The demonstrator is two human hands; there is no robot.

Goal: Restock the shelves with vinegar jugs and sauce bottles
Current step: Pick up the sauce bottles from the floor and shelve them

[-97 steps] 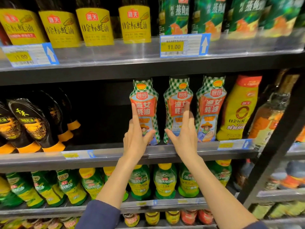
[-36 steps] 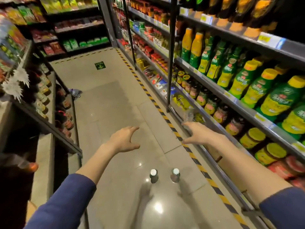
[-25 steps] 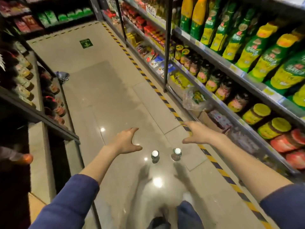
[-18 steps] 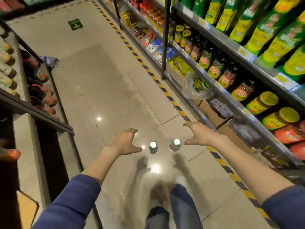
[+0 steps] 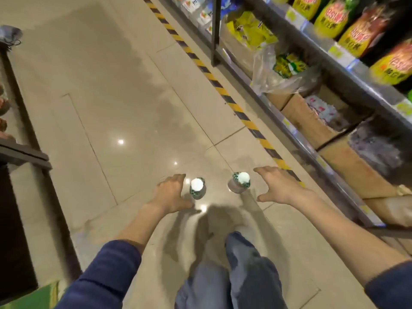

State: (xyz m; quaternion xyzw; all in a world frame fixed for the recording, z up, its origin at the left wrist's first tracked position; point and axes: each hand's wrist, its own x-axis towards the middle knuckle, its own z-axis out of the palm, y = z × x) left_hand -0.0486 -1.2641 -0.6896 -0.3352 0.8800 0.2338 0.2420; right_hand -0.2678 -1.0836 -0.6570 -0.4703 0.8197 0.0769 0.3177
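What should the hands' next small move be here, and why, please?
Probably lower each hand and grip its nearest bottle: the left hand is open beside the left white-capped bottle, the right hand open beside the right white-capped bottle; both stand upright on the floor, ungripped.

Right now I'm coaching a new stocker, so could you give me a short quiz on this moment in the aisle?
1. How many white-capped bottles stand on the floor between the left hand and the right hand?
2. True or false: the left hand grips one of the bottles.
3. The yellow-and-black stripe runs: A) along the foot of the shelves on the right; B) under the bottles; C) up a post.
Key: 1 two; 2 false, both hands are open and empty; 3 A.
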